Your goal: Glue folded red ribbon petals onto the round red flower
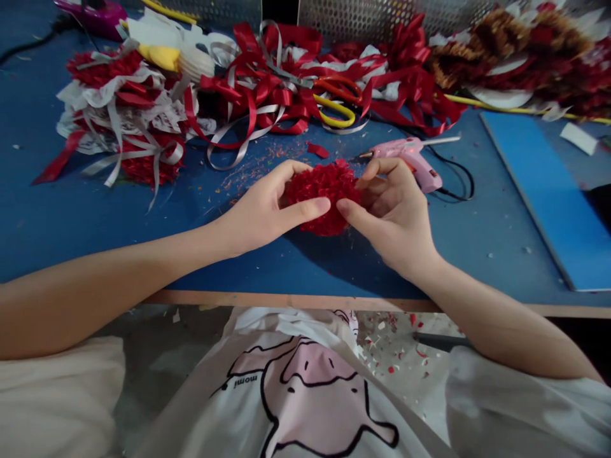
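Note:
A round, ruffled red pom-pom (322, 191) is held above the blue table near its front edge. My left hand (272, 210) grips it from the left, thumb lying across its front and fingers behind. From the right, my right hand (394, 210) pinches its edge, with the thumb on the front and the other fingers curled. Just behind my right hand lies a pink glue gun (405, 156) with its nozzle pointing left. A small scrap of red ribbon (317, 150) rests behind the pom-pom.
Red and white ribbons (267, 83) pile up at the back, with scissors (337, 105) among them. Lacy red-and-white rosettes (124, 114) sit at left. Brown and red ruffled pieces (525, 57) lie at back right. A blue board (548, 197) lies at right.

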{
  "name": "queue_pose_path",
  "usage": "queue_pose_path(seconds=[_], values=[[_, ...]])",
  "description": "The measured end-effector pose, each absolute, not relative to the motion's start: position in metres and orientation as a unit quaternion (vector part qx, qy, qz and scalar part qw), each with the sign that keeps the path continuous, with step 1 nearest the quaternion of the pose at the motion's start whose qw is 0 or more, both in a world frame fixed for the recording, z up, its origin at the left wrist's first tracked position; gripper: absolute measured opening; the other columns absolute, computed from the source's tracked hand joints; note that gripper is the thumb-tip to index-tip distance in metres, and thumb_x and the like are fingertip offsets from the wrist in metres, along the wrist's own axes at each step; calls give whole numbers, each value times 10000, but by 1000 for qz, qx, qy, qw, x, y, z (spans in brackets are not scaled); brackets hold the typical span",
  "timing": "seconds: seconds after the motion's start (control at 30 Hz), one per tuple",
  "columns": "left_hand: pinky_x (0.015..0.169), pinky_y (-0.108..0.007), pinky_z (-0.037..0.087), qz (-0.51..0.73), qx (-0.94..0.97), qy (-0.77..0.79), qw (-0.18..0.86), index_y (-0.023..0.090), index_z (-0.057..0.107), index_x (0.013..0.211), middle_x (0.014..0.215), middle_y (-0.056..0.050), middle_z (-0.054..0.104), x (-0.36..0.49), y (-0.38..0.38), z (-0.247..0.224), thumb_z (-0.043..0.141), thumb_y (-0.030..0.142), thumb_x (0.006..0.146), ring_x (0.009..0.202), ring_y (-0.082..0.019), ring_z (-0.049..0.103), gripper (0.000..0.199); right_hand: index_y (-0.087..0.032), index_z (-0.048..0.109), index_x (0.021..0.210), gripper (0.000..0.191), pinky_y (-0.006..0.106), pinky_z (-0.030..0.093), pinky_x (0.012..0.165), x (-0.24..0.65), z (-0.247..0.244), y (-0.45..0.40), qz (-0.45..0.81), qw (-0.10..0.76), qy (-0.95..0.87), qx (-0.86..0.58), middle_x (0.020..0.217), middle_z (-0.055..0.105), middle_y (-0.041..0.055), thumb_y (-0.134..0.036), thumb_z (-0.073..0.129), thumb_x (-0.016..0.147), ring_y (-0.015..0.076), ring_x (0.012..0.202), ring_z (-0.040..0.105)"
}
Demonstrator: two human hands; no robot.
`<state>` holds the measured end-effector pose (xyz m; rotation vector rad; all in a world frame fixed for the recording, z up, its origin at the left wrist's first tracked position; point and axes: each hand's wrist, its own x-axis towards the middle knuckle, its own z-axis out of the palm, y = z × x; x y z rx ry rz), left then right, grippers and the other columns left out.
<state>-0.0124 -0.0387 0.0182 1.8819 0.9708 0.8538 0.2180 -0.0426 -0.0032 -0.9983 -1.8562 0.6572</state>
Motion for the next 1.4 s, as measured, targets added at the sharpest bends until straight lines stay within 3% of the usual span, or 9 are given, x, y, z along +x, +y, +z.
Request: queue_pose_path(seconds=[0.2, 0.33, 0.43, 0.53, 0.63, 1.03, 1.2, 1.3, 1.4], values=[[922, -387, 640, 393, 678, 388, 485, 204, 530, 1227, 1227, -72, 708, -11, -32, 12, 692, 255, 863, 1116, -243, 726, 401, -329, 506, 1259, 359, 292, 486, 537, 215, 10, -49, 464, 456, -642, -406, 1038, 648, 8, -468, 683, 979, 130, 671, 580], [814, -350, 638, 396, 653, 384, 520, 213, 566, 1191, 1062, -28, 727, -16, -29, 12, 693, 208, 801, 954, -213, 738, 410, -345, 552, 1270, 351, 296, 462, 587, 220, 18, -44, 489, 481, -618, -385, 1277, 661, 26, -276, 652, 942, 131, 730, 569], [670, -304, 591, 379, 656, 360, 544, 235, 591, 1212, 945, 4, 718, -21, -30, 15, 653, 168, 761, 790, -178, 708, 460, -320, 595, 1302, 432, 284, 413, 586, 226, 20, -37, 483, 392, -677, -393, 1000, 730, -10, -201, 641, 890, 120, 621, 522], [619, -307, 545, 383, 637, 319, 588, 257, 599, 1226, 875, 19, 707, -25, -32, 21, 613, 157, 703, 702, -173, 673, 532, -222, 701, 944, 116, 279, 294, 533, 229, 22, -31, 422, 312, -741, -419, 582, 528, -52, -248, 590, 922, 109, 509, 413], [617, -331, 513, 404, 608, 293, 617, 254, 597, 1195, 840, 15, 687, -26, -33, 27, 570, 146, 640, 661, -178, 636, 565, -219, 424, 577, 432, 300, 198, 525, 231, 25, -27, 305, 364, -747, -466, 532, 344, -47, -320, 572, 970, 89, 510, 297], [807, -319, 540, 222, 820, 305, 430, 219, 652, 1257, 1080, -32, 727, -41, -20, 31, 522, 42, 728, 983, -201, 718, 573, -251, 319, 622, 448, 328, 333, 627, 270, 29, 7, -29, 422, -732, -533, 567, 345, -53, -236, 670, 899, 117, 555, 318], [916, -319, 564, 256, 846, 281, 375, 205, 604, 1334, 1208, -55, 722, -39, -26, 28, 541, 23, 768, 1089, -202, 718, 598, -261, 647, 940, 145, 317, 441, 633, 260, 25, 4, 173, 487, -703, -488, 863, 682, 20, -332, 748, 865, 152, 704, 568], [1002, -319, 567, 301, 837, 291, 352, 212, 593, 1346, 1323, -68, 695, -35, -28, 26, 584, 37, 819, 1180, -204, 698, 555, -260, 681, 1256, 394, 311, 494, 605, 250, 24, -9, 453, 409, -677, -412, 1133, 745, 65, -462, 691, 918, 161, 763, 650], [1036, -333, 579, 345, 812, 322, 342, 203, 575, 1344, 1336, -82, 687, -29, -28, 24, 605, 79, 866, 1212, -212, 693, 495, -228, 733, 1216, 437, 281, 442, 555, 242, 26, -21, 577, 302, -663, -369, 976, 743, 45, -578, 634, 973, 133, 677, 601]])
